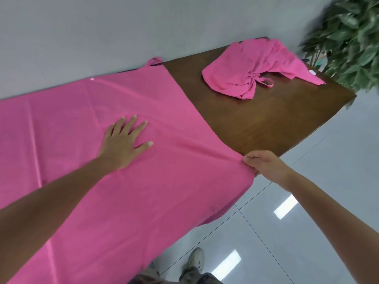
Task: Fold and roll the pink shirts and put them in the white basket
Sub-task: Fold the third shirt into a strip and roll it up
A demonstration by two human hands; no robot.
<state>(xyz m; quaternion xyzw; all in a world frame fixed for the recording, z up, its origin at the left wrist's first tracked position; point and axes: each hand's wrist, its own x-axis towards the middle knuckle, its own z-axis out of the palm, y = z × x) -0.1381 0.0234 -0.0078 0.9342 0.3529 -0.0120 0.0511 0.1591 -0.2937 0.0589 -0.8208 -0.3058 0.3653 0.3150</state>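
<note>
Here, pink shirt (pixel 131 181) spread flat over wooden table (pixel 276 119); left hand (pixel 123 143) pressing it, fingers straight and splayed; right hand (pixel 264 165) pinching its edge at table's rim; crumpled shirt (pixel 252 70) well apart.

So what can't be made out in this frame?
- White basket: not in the head view.
- Spread pink shirt: left part cut off by the frame edge; near hem hangs over the table edge.
- Right hand grip: fingertips hidden in bunched fabric.
- Crumpled pink shirt: shape lost in folds.
- Plant: blurred, cut off.
</note>
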